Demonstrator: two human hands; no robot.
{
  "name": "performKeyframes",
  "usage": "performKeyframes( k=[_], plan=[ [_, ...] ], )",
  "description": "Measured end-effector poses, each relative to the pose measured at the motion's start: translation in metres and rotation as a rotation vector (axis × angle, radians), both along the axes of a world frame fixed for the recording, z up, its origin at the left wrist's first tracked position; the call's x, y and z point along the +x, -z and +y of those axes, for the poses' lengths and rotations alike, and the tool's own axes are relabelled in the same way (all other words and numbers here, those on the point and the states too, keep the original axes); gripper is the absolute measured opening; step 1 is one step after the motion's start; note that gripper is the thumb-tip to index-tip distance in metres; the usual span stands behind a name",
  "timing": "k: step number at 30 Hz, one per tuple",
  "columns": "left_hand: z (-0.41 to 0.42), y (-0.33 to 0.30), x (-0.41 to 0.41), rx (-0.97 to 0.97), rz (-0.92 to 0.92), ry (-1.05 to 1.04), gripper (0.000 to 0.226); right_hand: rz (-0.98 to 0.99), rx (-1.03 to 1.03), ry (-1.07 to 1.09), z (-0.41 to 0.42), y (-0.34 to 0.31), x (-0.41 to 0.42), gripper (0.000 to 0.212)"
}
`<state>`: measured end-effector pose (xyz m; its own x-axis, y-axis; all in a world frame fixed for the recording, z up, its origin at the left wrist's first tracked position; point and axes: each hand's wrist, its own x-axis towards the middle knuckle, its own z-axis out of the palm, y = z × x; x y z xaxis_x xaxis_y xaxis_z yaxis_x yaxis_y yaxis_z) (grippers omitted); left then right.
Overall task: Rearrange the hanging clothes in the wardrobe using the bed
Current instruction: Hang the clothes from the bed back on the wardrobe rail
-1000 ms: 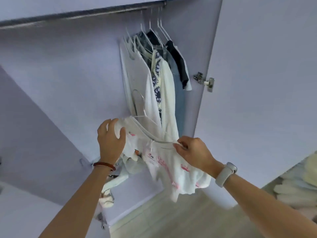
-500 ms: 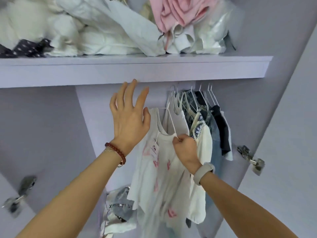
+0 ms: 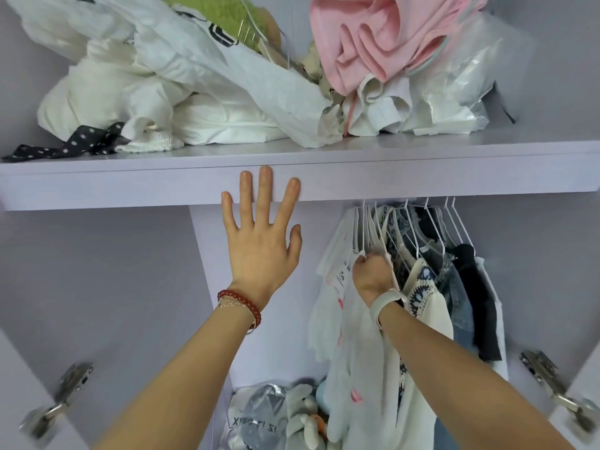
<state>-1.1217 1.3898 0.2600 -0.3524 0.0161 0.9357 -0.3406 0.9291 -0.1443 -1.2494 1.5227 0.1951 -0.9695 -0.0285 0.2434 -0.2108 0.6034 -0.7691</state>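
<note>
From the head camera, your left hand (image 3: pixel 259 241) is flat with its fingers spread, and the fingertips touch the front edge of the purple shelf (image 3: pixel 422 177). Your right hand (image 3: pixel 371 274) is curled tight around what looks like the wire of a white hanger (image 3: pixel 357 235). A white top with pink marks (image 3: pixel 354 362) hangs from it, just beside the other hanging clothes (image 3: pixel 454 287).

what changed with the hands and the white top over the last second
The white top went from held low in both hands up among the hanging clothes. The left hand let go and now lies flat against the shelf edge. The right hand still grips the top's hanger.
</note>
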Motion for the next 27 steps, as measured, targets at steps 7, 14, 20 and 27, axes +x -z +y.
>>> performKeyframes(
  k=[7, 14, 20, 27],
  plan=[
    [-0.002, -0.004, 0.004, 0.04, -0.021, 0.001, 0.076, 0.033, 0.064, -0.091, 0.005, 0.012, 0.019, 0.03],
    [0.033, 0.046, 0.024, 0.437, -0.163, 0.208, 0.066, 0.29, 0.145, -0.226, 0.052, 0.023, 0.077, 0.042],
    [0.066, 0.097, 0.044, 0.492, -0.359, 0.342, 0.057, 0.455, 0.307, -0.048, 0.111, 0.045, 0.13, 0.04],
    [0.138, 0.207, 0.111, 0.528, -0.761, 0.545, 0.055, 0.09, 0.371, 0.234, 0.196, 0.148, 0.258, 0.043]
  ],
)
